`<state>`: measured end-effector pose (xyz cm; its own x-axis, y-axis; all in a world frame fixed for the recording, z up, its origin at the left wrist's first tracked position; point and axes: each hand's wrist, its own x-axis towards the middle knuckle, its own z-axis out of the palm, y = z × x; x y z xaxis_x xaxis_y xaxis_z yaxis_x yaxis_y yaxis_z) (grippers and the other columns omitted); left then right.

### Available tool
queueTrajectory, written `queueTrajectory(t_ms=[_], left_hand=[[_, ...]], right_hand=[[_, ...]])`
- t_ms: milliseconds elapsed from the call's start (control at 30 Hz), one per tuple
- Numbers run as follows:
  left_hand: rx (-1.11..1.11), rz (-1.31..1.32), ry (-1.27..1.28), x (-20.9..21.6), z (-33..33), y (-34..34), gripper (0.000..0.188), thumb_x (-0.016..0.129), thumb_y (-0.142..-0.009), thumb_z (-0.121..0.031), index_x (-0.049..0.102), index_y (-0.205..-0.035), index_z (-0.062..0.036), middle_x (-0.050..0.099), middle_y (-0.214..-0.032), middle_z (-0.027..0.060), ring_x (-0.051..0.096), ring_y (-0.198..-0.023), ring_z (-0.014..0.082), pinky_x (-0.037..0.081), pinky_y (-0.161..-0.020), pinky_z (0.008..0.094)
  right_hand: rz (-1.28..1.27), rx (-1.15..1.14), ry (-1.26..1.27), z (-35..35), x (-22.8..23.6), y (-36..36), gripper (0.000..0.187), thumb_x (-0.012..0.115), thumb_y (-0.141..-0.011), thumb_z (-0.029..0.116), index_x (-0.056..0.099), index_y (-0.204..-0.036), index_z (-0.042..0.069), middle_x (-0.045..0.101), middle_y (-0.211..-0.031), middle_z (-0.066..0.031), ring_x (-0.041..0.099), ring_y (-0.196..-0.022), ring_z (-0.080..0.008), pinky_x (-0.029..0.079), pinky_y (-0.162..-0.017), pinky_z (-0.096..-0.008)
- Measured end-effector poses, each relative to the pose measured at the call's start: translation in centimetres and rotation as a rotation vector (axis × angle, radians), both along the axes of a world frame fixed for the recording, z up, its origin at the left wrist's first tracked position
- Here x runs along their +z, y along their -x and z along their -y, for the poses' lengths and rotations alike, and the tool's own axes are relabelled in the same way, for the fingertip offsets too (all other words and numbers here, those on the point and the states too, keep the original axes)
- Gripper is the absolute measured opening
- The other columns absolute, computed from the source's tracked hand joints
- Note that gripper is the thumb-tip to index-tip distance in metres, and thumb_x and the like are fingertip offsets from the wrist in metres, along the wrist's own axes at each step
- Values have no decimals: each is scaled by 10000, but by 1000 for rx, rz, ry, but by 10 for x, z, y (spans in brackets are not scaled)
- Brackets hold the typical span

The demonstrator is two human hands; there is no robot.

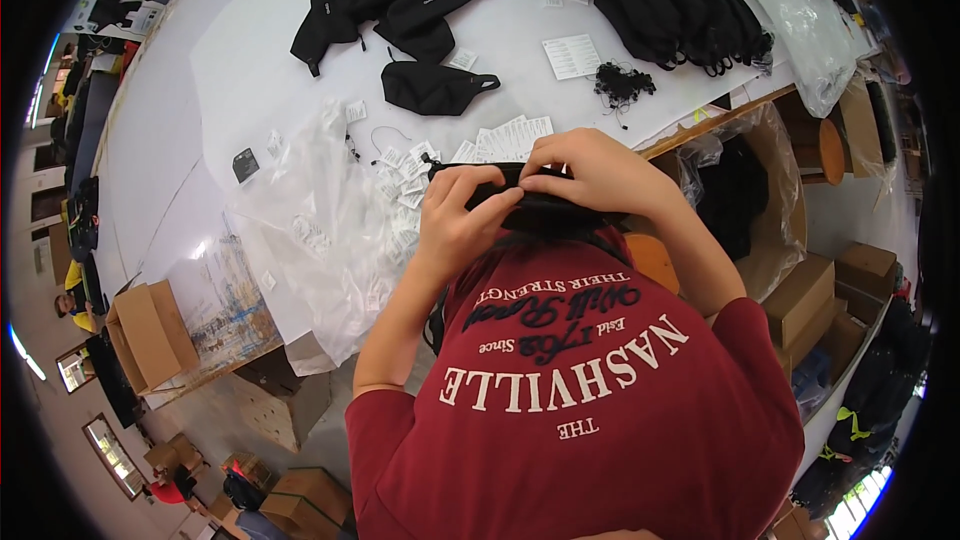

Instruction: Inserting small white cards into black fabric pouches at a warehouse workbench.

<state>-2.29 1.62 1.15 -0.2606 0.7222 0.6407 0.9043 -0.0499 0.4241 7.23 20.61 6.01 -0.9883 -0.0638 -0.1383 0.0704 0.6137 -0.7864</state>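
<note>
At the table's near edge, both my hands hold a black fabric pouch [548, 215] close to my body. My left hand [450, 215] grips its left part, with thumb and index finger bent toward the top edge. The fingers of my right hand [590, 172] pinch the same edge just right of the left thumb. A small black cord end sticks out at the pouch's left corner. What lies between the fingertips is too small to make out. Just beyond are white printed tags [515, 138], some fanned out, others scattered. A single black pouch [435, 88] lies farther off.
Heaps of black pouches [400, 0] cover the far table. Right of centre are a bunch of black cords [622, 86] and a white label sheet [572, 57]. A crumpled plastic bag [330, 240] lies left of me. Cardboard boxes [800, 310] stand at right, below the tabletop.
</note>
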Motion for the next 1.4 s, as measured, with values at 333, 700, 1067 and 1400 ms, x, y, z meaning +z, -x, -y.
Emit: queueTrajectory(t_ms=[333,700,1067,1400], left_hand=[[-83,139,66,5,11,-11,229,678,-619,-18,609,-834,-55,618,-832,27,572,-782,204,453,-685,341],[0,117,166,11,33,-21,268,668,-586,-2,631,-843,-66,621,-848,21,558,-765,216,446,-701,334],[59,231,53,7,39,-44,176,665,-610,-48,630,-776,-95,666,-912,-7,546,-795,178,372,-765,299],[9,372,89,15,34,-48,195,661,-592,-14,575,-756,-76,655,-856,11,575,-792,185,362,-763,314]], right_hand=[[64,72,-37,4,15,-6,168,676,-763,179,683,-861,43,660,-770,-94,612,-667,-232,483,-614,-310],[-119,-15,-137,33,17,-26,121,650,-776,149,676,-839,49,647,-784,-72,621,-673,-253,485,-614,-327],[-275,98,-206,37,19,-39,87,661,-740,115,663,-810,64,632,-794,-34,625,-702,-203,499,-613,-308],[-252,145,-168,36,18,-43,96,659,-725,93,647,-814,62,617,-792,-37,618,-705,-204,495,-595,-302]])
